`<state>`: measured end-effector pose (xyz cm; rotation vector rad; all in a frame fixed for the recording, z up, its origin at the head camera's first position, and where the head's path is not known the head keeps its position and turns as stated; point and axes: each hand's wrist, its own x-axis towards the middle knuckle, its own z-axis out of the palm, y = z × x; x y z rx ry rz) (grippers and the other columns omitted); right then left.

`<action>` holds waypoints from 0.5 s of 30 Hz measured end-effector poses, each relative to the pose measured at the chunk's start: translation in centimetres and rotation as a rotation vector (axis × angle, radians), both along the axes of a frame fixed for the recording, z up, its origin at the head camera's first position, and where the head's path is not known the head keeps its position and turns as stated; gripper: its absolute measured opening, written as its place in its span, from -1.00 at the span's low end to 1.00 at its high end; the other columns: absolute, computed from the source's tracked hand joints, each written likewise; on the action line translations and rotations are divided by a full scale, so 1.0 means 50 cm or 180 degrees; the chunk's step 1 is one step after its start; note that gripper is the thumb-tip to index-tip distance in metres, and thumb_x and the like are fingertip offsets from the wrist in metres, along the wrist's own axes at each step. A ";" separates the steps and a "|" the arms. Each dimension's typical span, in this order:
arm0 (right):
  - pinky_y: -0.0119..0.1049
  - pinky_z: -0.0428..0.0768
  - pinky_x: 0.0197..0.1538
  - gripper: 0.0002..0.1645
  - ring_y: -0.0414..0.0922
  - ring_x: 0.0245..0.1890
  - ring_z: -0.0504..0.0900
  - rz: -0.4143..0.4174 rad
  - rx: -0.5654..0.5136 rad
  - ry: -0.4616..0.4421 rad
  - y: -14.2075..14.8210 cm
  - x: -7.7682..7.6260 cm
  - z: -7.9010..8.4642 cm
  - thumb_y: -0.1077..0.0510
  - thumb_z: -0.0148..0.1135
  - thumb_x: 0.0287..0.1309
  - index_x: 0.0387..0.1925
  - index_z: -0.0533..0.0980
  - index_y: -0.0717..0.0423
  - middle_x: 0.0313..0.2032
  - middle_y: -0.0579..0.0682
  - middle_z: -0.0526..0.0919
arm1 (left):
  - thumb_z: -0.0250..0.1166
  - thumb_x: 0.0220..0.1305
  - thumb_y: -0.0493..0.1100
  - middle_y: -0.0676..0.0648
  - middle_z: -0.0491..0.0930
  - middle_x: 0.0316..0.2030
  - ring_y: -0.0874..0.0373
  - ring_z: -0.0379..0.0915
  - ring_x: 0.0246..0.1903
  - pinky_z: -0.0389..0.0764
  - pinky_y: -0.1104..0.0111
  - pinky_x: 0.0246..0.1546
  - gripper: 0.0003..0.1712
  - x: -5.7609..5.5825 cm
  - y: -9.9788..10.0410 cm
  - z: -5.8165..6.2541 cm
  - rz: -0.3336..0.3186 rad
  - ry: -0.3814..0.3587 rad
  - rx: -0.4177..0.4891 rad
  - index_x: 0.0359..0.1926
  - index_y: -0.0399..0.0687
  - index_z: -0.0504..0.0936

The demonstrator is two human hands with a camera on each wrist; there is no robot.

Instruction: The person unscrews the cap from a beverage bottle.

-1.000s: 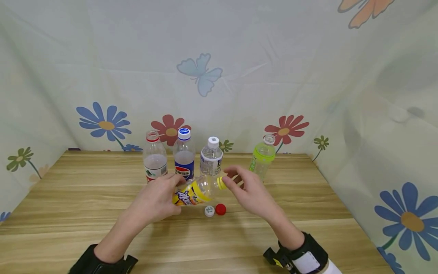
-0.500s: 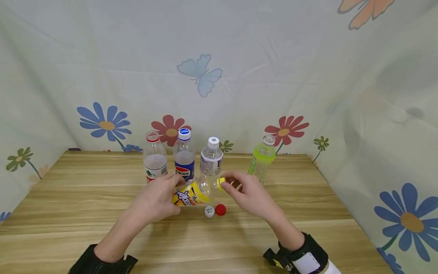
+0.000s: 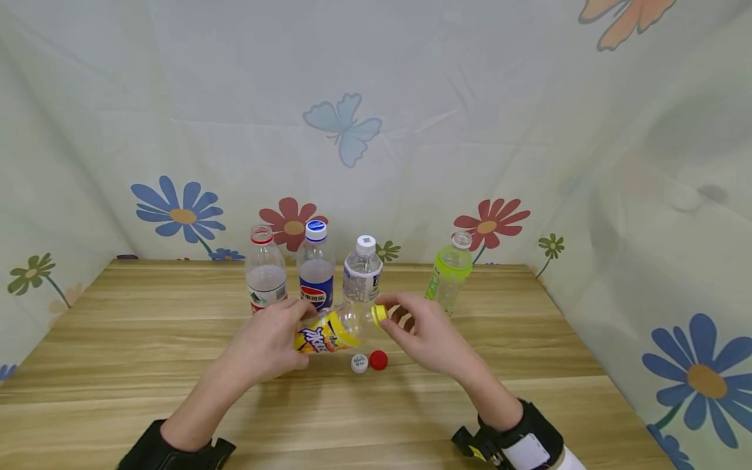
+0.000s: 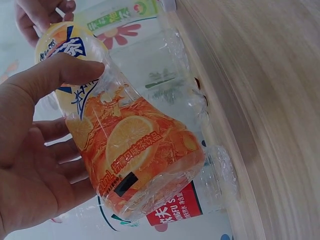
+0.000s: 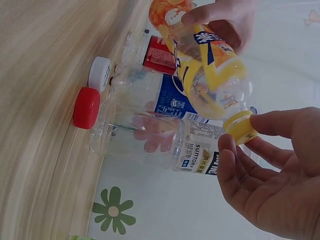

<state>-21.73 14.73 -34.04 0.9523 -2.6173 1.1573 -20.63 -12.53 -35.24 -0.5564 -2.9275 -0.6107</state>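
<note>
My left hand (image 3: 267,343) grips a plastic drink bottle (image 3: 329,331) with a yellow and orange label, thumb on one side and fingers on the other. The bottle is tilted well over, its neck to the right, and is held above the table. On its neck sits a yellow cap (image 5: 240,127), which my right hand (image 5: 280,165) pinches between thumb and a finger. Orange slices printed on the label (image 4: 135,140) show in the left wrist view. Below the bottle lie a white cap (image 3: 360,363) and a red cap (image 3: 378,360), side by side.
Behind stand an uncapped bottle with a red neck ring (image 3: 267,271), a blue-labelled cola bottle (image 3: 316,267) and a clear bottle with a white cap (image 3: 362,274). Farther right is an uncapped green-labelled bottle (image 3: 451,271). A flowered curtain (image 3: 411,163) backs the wooden table (image 3: 176,313).
My right thumb and fingers have shifted round the yellow cap, first leaving its end and then closing on it. The left hand and bottle have stayed nearly still.
</note>
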 end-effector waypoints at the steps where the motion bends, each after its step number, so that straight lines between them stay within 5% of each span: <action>1: -0.38 0.57 -0.31 -0.67 -0.19 -0.28 0.56 0.0005 0.0000 0.0018 0.000 0.000 0.000 0.26 0.28 0.27 0.07 0.53 0.10 -0.14 -0.18 0.59 | 0.66 -0.27 -0.11 0.09 0.55 -0.15 0.18 0.48 -0.20 0.56 0.22 -0.09 -0.29 0.000 0.000 0.000 0.0000 -0.0005 0.0001 0.01 0.03 0.58; 9: -0.39 0.60 -0.26 -0.61 -0.18 -0.23 0.61 0.0074 -0.0069 -0.0030 -0.002 -0.001 0.001 0.30 0.32 0.23 0.08 0.52 0.08 -0.06 -0.18 0.58 | 0.66 -0.26 -0.11 0.09 0.55 -0.15 0.18 0.47 -0.20 0.56 0.23 -0.09 -0.28 0.000 -0.002 0.001 0.0018 -0.0044 -0.0008 0.02 0.02 0.58; 15: -0.38 0.58 -0.16 -0.57 -0.15 -0.18 0.60 -0.0059 -0.0090 -0.0134 -0.003 -0.001 -0.001 0.06 0.23 0.35 0.16 0.47 0.14 -0.05 -0.11 0.59 | 0.66 -0.25 -0.11 0.08 0.55 -0.12 0.17 0.48 -0.17 0.55 0.20 -0.06 -0.28 0.000 -0.001 0.000 0.0029 -0.0063 -0.0015 0.04 0.02 0.57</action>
